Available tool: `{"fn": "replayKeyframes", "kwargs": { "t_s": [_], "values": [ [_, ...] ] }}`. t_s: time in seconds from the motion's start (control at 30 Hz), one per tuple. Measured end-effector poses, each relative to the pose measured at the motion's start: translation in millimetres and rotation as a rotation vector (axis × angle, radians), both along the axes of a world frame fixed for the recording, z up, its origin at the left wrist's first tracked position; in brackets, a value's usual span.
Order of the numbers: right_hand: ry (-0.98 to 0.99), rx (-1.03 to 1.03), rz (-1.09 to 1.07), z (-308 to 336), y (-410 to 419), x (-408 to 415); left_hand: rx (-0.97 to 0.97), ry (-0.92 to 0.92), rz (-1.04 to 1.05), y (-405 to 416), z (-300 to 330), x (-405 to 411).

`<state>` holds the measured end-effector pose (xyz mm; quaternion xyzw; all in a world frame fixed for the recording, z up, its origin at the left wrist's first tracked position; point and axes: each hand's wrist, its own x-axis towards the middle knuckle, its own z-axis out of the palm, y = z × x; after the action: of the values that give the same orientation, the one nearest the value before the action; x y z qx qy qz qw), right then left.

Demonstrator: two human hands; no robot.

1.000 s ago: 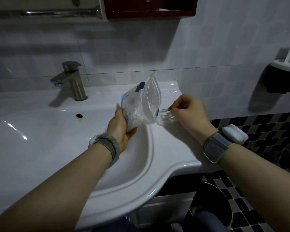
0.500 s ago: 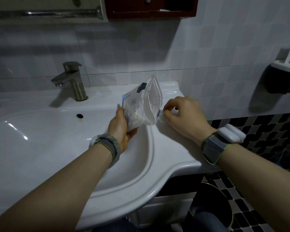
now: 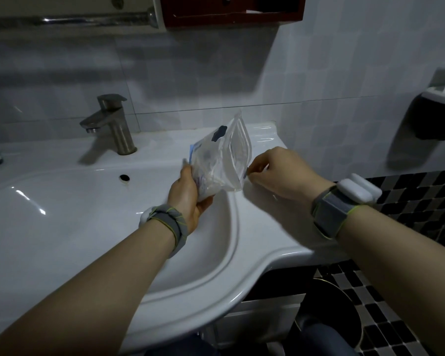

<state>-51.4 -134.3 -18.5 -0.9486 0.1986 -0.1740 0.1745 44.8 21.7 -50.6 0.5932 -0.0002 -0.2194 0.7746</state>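
While I'm standing at the bathroom sink (image 3: 254,227), my left grip (image 3: 188,194) is wrapped around the lower end of a clear zip bag (image 3: 224,160). The fingers are curled round it, so the bag sits tilted up just over the basin's right rim, and as far as I can tell it's not touching the porcelain. My right grip (image 3: 280,173) is pinched tight on the bag's near corner, thumb and fingertips closed on a small dark bit right at the end of the zip edge. That might be a slider tab, but it's too small for me to say. Inside the bag there's some whitish stuff and something with blue print on it, and honestly I can't make out what. Progress-wise I'd call this early. The bag is picked up, steadied and pinched at the closure, so the setup part is done. What I can't tell is whether the zip is open or sealed right now, so I don't know which way it needs to run. My guess is what's left is working along that strip, then dealing with the contents or setting the bag down on the ledge beside the basin. The faucet (image 3: 113,127) is off to the left, well apart from all this, with no water showing.
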Motion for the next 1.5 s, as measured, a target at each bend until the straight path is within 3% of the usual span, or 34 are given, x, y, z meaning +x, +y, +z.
{"fn": "replayKeyframes", "kwargs": {
  "t_s": [0.13,0.33,0.5,0.67,1.27,1.37,1.5],
  "values": [
    [0.006,-0.064,-0.004,1,1,8,0.000,-0.007,0.003,1,1,-1],
    [-0.212,-0.224,-0.022,-7,-1,5,-0.001,-0.008,0.001,1,1,0],
    [-0.313,0.116,-0.067,4,-1,3,0.005,-0.009,0.000,0,1,0],
    [-0.401,0.272,-0.086,10,-5,4,-0.001,-0.006,0.002,1,2,0],
    [-0.416,-0.283,-0.041,4,-16,-3,0.015,-0.003,-0.002,1,0,1],
    [-0.410,-0.289,-0.048,7,-18,-5,0.009,-0.006,-0.001,1,1,1],
    [-0.514,-0.131,-0.098,15,-24,-11,0.001,-0.002,0.001,2,1,2]
  ]
}}
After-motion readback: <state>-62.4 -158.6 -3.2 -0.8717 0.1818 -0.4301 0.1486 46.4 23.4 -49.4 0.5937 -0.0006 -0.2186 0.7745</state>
